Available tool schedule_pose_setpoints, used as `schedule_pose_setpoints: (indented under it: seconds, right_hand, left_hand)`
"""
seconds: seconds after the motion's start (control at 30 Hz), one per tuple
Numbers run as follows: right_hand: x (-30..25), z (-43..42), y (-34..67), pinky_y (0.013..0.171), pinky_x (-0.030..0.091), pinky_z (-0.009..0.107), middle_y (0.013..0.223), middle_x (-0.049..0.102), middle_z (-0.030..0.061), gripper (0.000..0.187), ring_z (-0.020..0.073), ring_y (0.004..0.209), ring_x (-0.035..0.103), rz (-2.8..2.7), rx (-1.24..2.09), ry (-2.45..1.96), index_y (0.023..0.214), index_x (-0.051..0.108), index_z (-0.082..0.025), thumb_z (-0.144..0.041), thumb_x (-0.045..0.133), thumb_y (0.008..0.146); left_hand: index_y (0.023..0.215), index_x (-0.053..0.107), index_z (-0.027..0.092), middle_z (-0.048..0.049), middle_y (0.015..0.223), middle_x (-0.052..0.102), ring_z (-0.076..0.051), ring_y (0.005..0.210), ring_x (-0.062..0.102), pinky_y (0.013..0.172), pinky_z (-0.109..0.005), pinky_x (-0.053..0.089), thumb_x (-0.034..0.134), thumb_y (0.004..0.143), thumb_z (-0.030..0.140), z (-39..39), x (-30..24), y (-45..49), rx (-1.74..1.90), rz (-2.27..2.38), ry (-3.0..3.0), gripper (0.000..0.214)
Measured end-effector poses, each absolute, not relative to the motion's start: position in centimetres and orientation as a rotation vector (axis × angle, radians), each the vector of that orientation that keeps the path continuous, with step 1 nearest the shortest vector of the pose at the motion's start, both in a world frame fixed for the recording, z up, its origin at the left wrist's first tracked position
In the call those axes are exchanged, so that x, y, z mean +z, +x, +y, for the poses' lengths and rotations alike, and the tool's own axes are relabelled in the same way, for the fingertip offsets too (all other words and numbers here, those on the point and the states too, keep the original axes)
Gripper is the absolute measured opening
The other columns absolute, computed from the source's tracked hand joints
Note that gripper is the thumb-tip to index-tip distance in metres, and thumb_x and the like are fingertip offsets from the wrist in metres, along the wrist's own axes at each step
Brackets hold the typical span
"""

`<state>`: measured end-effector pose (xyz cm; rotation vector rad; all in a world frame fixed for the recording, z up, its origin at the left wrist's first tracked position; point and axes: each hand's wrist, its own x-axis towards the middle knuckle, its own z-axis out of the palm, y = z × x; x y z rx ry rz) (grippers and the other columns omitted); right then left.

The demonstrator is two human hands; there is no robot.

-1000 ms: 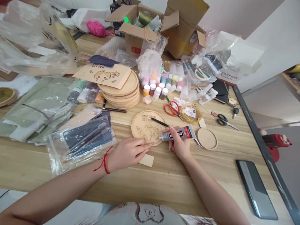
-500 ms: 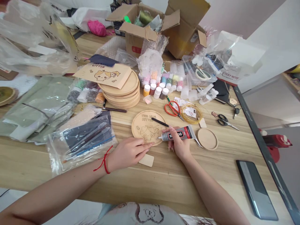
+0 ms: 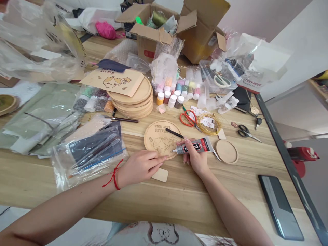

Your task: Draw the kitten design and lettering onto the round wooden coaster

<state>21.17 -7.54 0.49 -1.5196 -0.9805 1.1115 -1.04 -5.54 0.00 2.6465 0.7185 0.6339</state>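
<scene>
A round wooden plate (image 3: 151, 131) with a raised rim bears outlined lettering and a kitten drawing. My left hand (image 3: 143, 165) lies against its lower rim, fingers stretched along the edge. In my right hand (image 3: 196, 159) is a grey and black glue tube (image 3: 206, 143), held sideways, its pointed nozzle over the plate's right side. A slim black tool (image 3: 174, 133) also sticks out from the right hand across the plate; its grip is partly hidden. Just below the plate lies a small pale wooden tag (image 3: 161, 175).
Stacked wooden plates (image 3: 134, 106), paint pots (image 3: 172, 100) and red-handled scissors (image 3: 188, 118) lie beyond the plate. Right are coiled gold wire (image 3: 217, 124), a small round tray (image 3: 227, 152), black scissors (image 3: 247, 133) and a phone (image 3: 280, 206). Clear plastic bags (image 3: 61, 171) lie left.
Almost nothing differs. My right hand and the glue tube have shifted very slightly left; my left hand stays at the plate's rim.
</scene>
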Motion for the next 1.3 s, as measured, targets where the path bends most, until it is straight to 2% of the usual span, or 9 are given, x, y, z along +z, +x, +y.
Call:
schedule_pose_setpoints:
  seconds: [0.17, 0.33, 0.57, 0.73, 1.17, 1.23, 1.3]
  right_hand:
    - [0.61, -7.51, 21.11, 0.024, 0.027, 0.02, 0.034, 0.05, -0.0045, 0.048, 0.0084, 0.024, 0.037, -0.963, 1.103, -1.531, 0.075, 0.068, -0.015, -0.062, 0.06, 0.081]
    - [0.39, -7.58, 21.26, 0.024, 0.028, 0.021, 0.041, 0.057, -0.0024, 0.045, 0.0084, 0.025, 0.04, -0.955, 1.125, -1.523, 0.072, 0.067, -0.016, -0.06, 0.06, 0.082]
    - [0.06, -7.56, 21.25, 0.022, 0.03, 0.022, 0.068, 0.074, 0.0058, 0.044, 0.0073, 0.025, 0.042, -0.92, 1.113, -1.502, 0.072, 0.065, -0.016, -0.059, 0.063, 0.08]
    - [0.01, -7.54, 21.25, 0.021, 0.031, 0.022, 0.082, 0.077, 0.0088, 0.042, 0.0066, 0.025, 0.044, -0.898, 1.114, -1.485, 0.073, 0.063, -0.016, -0.057, 0.064, 0.08]
    - [0.01, -7.54, 21.28, 0.023, 0.031, 0.021, 0.079, 0.076, 0.0083, 0.04, 0.0062, 0.027, 0.045, -0.926, 1.097, -1.46, 0.075, 0.064, -0.015, -0.054, 0.061, 0.085]
    - [-0.04, -7.54, 21.31, 0.024, 0.031, 0.02, 0.071, 0.074, 0.0062, 0.041, 0.0066, 0.027, 0.044, -0.93, 1.089, -1.458, 0.075, 0.065, -0.015, -0.055, 0.061, 0.085]
    - [-0.08, -7.58, 21.38, 0.023, 0.029, 0.02, 0.052, 0.066, 0.0013, 0.041, 0.0073, 0.025, 0.042, -0.95, 1.084, -1.471, 0.075, 0.066, -0.015, -0.055, 0.06, 0.086]
  left_hand:
    - [0.113, 0.068, 0.021, -0.0019, 0.079, 0.063, -0.013, 0.072, 0.061, 0.064, -0.026, 0.05, 0.048, 0.098, 0.021, -5.52, -0.01, -1.02, 0.649, 0.715, 2.651, 0.025]
    - [0.115, 0.067, 0.021, -0.0015, 0.079, 0.063, -0.013, 0.071, 0.061, 0.063, -0.026, 0.048, 0.049, 0.098, 0.021, -5.53, -0.09, -1.05, 0.638, 0.719, 2.657, 0.026]
    - [0.115, 0.067, 0.021, -0.0019, 0.079, 0.063, -0.013, 0.072, 0.061, 0.064, -0.026, 0.049, 0.048, 0.098, 0.022, -5.58, 0.01, -1.09, 0.631, 0.727, 2.656, 0.026]
    - [0.115, 0.067, 0.021, -0.0021, 0.079, 0.063, -0.014, 0.072, 0.061, 0.064, -0.026, 0.049, 0.048, 0.098, 0.021, -5.5, -0.12, -1.08, 0.622, 0.716, 2.66, 0.026]
    - [0.116, 0.067, 0.02, -0.0019, 0.079, 0.063, -0.013, 0.071, 0.06, 0.063, -0.027, 0.048, 0.048, 0.098, 0.021, -5.51, -0.18, -1.12, 0.643, 0.708, 2.662, 0.026]
    - [0.116, 0.067, 0.02, -0.0019, 0.08, 0.064, -0.013, 0.072, 0.06, 0.063, -0.026, 0.047, 0.048, 0.098, 0.021, -5.5, -0.21, -1.11, 0.643, 0.707, 2.657, 0.026]
    - [0.116, 0.067, 0.021, -0.0014, 0.08, 0.064, -0.013, 0.072, 0.06, 0.064, -0.027, 0.047, 0.048, 0.098, 0.021, -5.48, -0.23, -1.11, 0.639, 0.706, 2.656, 0.026]
